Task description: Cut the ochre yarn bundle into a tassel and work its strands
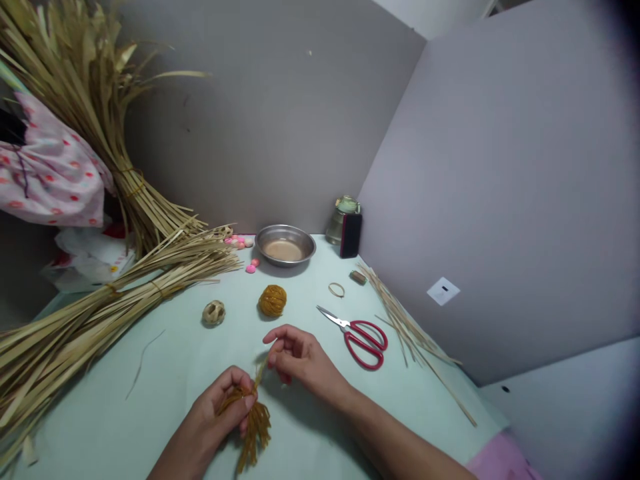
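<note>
My left hand (pixel 213 413) pinches a mustard-brown tassel (pixel 257 427) near its bound top, with the loose fringe hanging down past the fingers. A thin pale strand (pixel 261 371) rises from the tassel's top to my right hand (pixel 303 359). The thumb and fingers of the right hand are closed on that strand, while its index finger extends to the left. Beyond the hands sits a ball of mustard-brown yarn (pixel 273 301). Scissors with red handles (pixel 345 324) lie to the right, blades pointing away to the left. A small woven ball (pixel 214 313) rests on the left.
Bundles of dried straw (pixel 105 313) cover the table's left side. A metal bowl (pixel 285 247) with liquid stands at the back, beside pink pieces (pixel 251 269). Farther right are a glass jar (pixel 336 223), a phone (pixel 351 236), a small ring (pixel 337 289) and loose straws (pixel 410 320).
</note>
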Demonstrator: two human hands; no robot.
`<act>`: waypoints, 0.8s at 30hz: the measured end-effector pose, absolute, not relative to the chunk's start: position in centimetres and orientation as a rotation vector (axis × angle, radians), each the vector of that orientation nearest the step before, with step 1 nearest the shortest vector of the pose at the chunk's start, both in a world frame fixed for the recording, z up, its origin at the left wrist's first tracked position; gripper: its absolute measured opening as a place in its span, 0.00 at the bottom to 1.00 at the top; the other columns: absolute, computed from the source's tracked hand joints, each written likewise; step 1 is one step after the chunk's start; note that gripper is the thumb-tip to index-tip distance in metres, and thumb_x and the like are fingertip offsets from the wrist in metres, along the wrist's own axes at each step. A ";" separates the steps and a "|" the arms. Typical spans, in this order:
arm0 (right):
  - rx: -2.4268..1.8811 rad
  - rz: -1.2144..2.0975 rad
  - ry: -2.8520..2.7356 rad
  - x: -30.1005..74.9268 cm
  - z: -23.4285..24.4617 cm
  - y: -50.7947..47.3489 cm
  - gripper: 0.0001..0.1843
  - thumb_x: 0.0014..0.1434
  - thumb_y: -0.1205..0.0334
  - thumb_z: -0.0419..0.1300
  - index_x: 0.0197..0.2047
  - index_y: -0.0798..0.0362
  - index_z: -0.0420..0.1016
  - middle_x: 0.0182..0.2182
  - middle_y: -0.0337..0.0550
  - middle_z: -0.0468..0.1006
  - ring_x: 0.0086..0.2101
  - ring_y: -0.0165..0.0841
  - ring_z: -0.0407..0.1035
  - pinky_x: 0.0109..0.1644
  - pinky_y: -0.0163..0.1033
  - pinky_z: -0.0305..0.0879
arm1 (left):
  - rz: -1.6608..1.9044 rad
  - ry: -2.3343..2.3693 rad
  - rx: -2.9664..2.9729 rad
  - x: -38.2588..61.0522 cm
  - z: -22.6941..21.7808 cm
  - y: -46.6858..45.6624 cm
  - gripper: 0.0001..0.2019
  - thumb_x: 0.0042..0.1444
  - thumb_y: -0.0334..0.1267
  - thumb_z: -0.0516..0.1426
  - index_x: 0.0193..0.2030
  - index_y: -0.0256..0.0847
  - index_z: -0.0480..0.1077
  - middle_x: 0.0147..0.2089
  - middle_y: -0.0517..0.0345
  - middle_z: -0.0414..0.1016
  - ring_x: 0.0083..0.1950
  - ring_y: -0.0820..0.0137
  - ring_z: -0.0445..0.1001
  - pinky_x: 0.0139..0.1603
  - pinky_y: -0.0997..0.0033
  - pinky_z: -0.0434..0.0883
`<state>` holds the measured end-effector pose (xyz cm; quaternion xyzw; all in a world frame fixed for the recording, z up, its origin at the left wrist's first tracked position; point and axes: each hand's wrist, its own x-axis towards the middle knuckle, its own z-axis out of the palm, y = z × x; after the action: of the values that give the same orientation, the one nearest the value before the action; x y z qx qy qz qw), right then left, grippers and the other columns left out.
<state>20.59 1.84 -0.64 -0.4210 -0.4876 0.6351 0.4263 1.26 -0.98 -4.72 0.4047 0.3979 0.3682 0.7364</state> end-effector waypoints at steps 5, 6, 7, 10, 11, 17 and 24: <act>-0.988 1.720 -1.230 20.2 -1.0 1.5 0.28 0.48 0.52 0.75 0.47 0.54 0.73 0.30 0.36 0.76 0.23 0.23 0.63 0.28 0.31 0.57 | 0.799 0.857 0.872 1.4 -4.3 -1.1 0.18 0.53 0.54 0.68 0.33 0.44 0.69 0.24 0.68 0.66 0.27 0.72 0.62 0.31 0.70 0.57; -0.967 1.738 -1.235 20.0 -1.2 1.3 0.28 0.46 0.54 0.76 0.48 0.54 0.74 0.30 0.36 0.77 0.24 0.23 0.63 0.28 0.31 0.57 | 0.800 0.857 0.871 1.4 -4.3 -1.1 0.18 0.53 0.54 0.68 0.33 0.44 0.69 0.24 0.68 0.66 0.27 0.72 0.62 0.31 0.70 0.57; -0.946 1.750 -1.237 19.9 -1.3 1.2 0.28 0.46 0.56 0.76 0.49 0.54 0.74 0.31 0.37 0.77 0.24 0.23 0.64 0.29 0.31 0.58 | 0.800 0.858 0.873 1.4 -4.4 -1.1 0.18 0.53 0.53 0.68 0.33 0.44 0.69 0.24 0.68 0.66 0.27 0.72 0.62 0.31 0.70 0.57; -0.914 1.755 -1.222 19.7 -1.4 1.1 0.25 0.47 0.65 0.72 0.49 0.54 0.75 0.31 0.36 0.76 0.25 0.24 0.65 0.29 0.30 0.58 | 0.802 0.855 0.890 1.4 -4.6 -1.1 0.18 0.53 0.54 0.67 0.33 0.44 0.69 0.23 0.68 0.66 0.27 0.72 0.62 0.31 0.71 0.57; -0.914 1.751 -1.214 19.7 -1.4 1.1 0.25 0.46 0.68 0.70 0.49 0.54 0.75 0.30 0.36 0.76 0.25 0.24 0.64 0.28 0.30 0.58 | 0.804 0.856 0.894 1.3 -4.7 -1.1 0.18 0.53 0.55 0.67 0.33 0.44 0.69 0.23 0.68 0.66 0.27 0.72 0.62 0.31 0.71 0.58; -0.950 1.697 -1.181 20.0 -1.2 1.5 0.23 0.45 0.71 0.65 0.47 0.55 0.76 0.29 0.35 0.75 0.22 0.22 0.62 0.25 0.29 0.60 | 0.789 0.883 0.892 1.2 -4.9 -1.0 0.20 0.52 0.56 0.67 0.34 0.44 0.68 0.24 0.68 0.66 0.28 0.71 0.62 0.31 0.71 0.57; -0.958 1.705 -1.152 20.3 -1.1 1.6 0.20 0.50 0.61 0.70 0.47 0.54 0.75 0.29 0.36 0.76 0.20 0.23 0.63 0.25 0.31 0.60 | 0.783 0.875 0.846 1.2 -4.3 -1.2 0.16 0.56 0.52 0.66 0.36 0.45 0.69 0.24 0.68 0.66 0.29 0.71 0.62 0.32 0.71 0.58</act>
<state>20.27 1.63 -1.13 -0.3826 -0.4601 0.6809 0.4223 1.25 -1.25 -4.35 0.3871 0.4004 0.3581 0.7494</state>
